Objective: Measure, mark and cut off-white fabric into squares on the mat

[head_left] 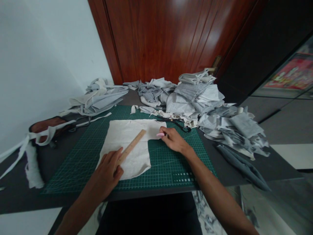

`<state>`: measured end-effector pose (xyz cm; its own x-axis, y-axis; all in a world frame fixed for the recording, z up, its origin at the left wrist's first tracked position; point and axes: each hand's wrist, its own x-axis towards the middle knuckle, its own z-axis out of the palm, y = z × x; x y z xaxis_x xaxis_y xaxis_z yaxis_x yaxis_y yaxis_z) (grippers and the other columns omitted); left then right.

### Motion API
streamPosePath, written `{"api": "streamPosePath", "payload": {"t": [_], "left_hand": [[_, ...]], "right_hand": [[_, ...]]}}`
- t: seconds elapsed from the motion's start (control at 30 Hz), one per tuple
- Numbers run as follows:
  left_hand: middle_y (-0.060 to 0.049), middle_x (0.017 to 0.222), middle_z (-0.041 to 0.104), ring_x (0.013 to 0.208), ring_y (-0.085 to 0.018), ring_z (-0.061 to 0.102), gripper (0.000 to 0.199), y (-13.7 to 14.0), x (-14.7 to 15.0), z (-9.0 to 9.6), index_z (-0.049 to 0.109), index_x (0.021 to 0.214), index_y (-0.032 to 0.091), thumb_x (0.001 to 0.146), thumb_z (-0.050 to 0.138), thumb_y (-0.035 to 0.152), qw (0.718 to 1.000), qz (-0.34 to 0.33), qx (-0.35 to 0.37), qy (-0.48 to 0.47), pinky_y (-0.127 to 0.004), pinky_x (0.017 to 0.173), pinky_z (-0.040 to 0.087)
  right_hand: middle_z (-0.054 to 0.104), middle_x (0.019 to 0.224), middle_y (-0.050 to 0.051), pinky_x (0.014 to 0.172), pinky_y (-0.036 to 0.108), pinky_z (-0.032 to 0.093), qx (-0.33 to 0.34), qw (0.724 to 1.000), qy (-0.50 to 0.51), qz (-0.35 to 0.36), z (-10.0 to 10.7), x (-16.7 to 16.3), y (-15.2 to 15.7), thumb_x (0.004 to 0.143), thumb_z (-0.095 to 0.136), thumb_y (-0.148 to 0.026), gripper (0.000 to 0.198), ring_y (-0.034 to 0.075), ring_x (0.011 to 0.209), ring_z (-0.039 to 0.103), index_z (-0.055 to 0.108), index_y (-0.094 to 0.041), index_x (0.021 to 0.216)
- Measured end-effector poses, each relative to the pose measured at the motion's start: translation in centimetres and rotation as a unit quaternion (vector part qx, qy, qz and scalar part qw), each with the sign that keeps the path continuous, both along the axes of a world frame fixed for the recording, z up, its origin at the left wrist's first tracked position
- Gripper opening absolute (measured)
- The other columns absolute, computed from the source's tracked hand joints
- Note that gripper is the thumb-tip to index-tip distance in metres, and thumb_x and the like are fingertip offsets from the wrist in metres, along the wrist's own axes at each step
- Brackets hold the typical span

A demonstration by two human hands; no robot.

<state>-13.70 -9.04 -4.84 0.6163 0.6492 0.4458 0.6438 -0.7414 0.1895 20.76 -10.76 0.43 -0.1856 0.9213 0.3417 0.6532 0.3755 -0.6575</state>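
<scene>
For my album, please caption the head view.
Left hand on a straight tan wooden ruler, right hand holding a small pink object, over flat white cloth on a green gridded mat.

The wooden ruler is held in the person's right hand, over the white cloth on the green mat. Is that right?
Not quite: the head view shows the wooden ruler in the left hand. It is indeed over the white cloth on the green mat.
</scene>
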Motion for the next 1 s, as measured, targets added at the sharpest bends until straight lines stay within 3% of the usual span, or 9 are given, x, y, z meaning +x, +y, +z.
{"api": "streamPosePath", "payload": {"t": [0.1,0.2,0.33,0.47,0.6,0.73,0.87,1.0], "left_hand": [[-0.012,0.14,0.064,0.121,-0.028,0.062,0.054,0.8,-0.7,0.3,0.046,0.152,0.016,0.099,0.043,0.021,0.999,-0.04,-0.023,0.022,-0.041,0.106,0.052],[-0.01,0.137,0.068,0.122,-0.027,0.064,0.049,1.7,-1.7,0.7,0.051,0.15,0.018,0.102,0.041,0.025,0.996,-0.066,-0.039,0.041,-0.042,0.108,0.051],[-0.012,0.128,0.073,0.119,-0.032,0.066,0.048,3.3,-3.5,1.1,0.063,0.139,0.018,0.106,0.044,0.047,0.998,-0.017,-0.037,0.044,-0.049,0.106,0.052],[-0.013,0.114,0.076,0.108,-0.033,0.069,0.059,4.5,-5.2,1.6,0.074,0.115,0.02,0.104,0.039,0.066,0.998,0.015,-0.043,0.044,-0.052,0.1,0.055],[-0.013,0.108,0.075,0.101,-0.03,0.071,0.063,4.8,-5.9,1.9,0.075,0.109,0.021,0.105,0.035,0.069,0.997,0.007,-0.058,0.049,-0.048,0.096,0.057],[-0.011,0.111,0.074,0.103,-0.029,0.07,0.06,5.6,-5.2,2.3,0.073,0.113,0.021,0.107,0.032,0.064,0.995,-0.015,-0.058,0.082,-0.047,0.099,0.055],[-0.009,0.116,0.071,0.111,-0.029,0.066,0.05,8.3,-2.9,3.3,0.07,0.121,0.019,0.11,0.034,0.053,0.988,-0.069,-0.075,0.112,-0.046,0.104,0.052],[-0.01,0.112,0.07,0.108,-0.026,0.064,0.044,11.6,0.2,3.9,0.072,0.115,0.021,0.108,0.039,0.049,0.982,-0.126,-0.088,0.109,-0.043,0.103,0.052]], "right_hand": [[0.044,0.067,-0.005,0.061,0.027,0.027,-0.005,0.994,0.042,0.099,-0.3,-2.0,-0.1,0.101,0.051,-0.03,0.027,0.013,0.061,0.041,0.043,-0.022,0.076],[0.046,0.071,-0.004,0.062,0.027,0.03,0.023,0.984,0.067,0.166,-0.9,-3.4,-0.2,0.098,0.053,-0.028,0.023,0.013,0.063,0.042,0.043,-0.023,0.078],[0.052,0.078,-0.001,0.07,0.029,0.04,0.081,0.966,0.037,0.244,-1.6,-5.3,-0.6,0.087,0.054,-0.02,0.013,0.016,0.071,0.05,0.043,-0.024,0.084],[0.059,0.085,0.002,0.071,0.028,0.043,0.069,0.941,-0.025,0.329,-2.2,-7.3,-1.4,0.086,0.057,-0.022,0.011,0.017,0.078,0.056,0.046,-0.024,0.088],[0.061,0.085,0.001,0.074,0.027,0.044,0.062,0.936,-0.087,0.334,-2.3,-8.0,-2.0,0.086,0.057,-0.022,0.01,0.018,0.084,0.059,0.047,-0.024,0.086],[0.059,0.079,-0.001,0.067,0.027,0.039,0.048,0.943,-0.1,0.314,-1.9,-7.7,-2.1,0.084,0.06,-0.021,0.013,0.016,0.077,0.057,0.048,-0.024,0.083],[0.057,0.076,-0.003,0.062,0.027,0.035,0.04,0.947,-0.093,0.307,-1.7,-7.5,-2.1,0.083,0.061,-0.023,0.013,0.014,0.07,0.055,0.048,-0.024,0.081],[0.057,0.074,-0.004,0.058,0.027,0.031,0.029,0.951,-0.077,0.3,-1.2,-7.3,-2.0,0.083,0.063,-0.022,0.012,0.013,0.064,0.052,0.051,-0.023,0.083]]}}
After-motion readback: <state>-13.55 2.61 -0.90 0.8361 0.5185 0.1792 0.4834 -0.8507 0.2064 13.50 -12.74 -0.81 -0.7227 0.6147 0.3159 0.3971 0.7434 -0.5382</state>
